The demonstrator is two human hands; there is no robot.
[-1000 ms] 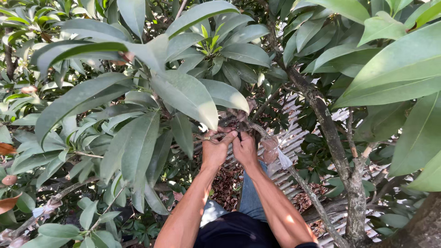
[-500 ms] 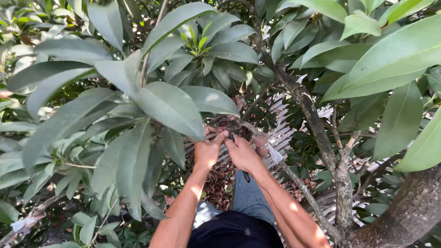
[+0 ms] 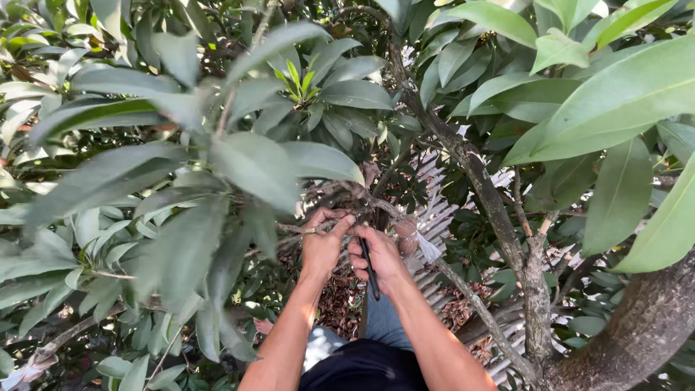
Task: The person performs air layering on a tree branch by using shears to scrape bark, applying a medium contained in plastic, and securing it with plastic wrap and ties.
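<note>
My left hand pinches a thin branch just below the big leaves; my right hand grips a dark tool beside it. The branch looks woody and springy, best held close to the wrapped bundle.

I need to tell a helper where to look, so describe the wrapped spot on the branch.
Start at the thick trunk at lower right and follow the thin branch up-left toward the right hand. Just beside that hand sits a clear plastic wrap bulging around the branch, the only pale, shiny bundle among bare twigs.
</note>
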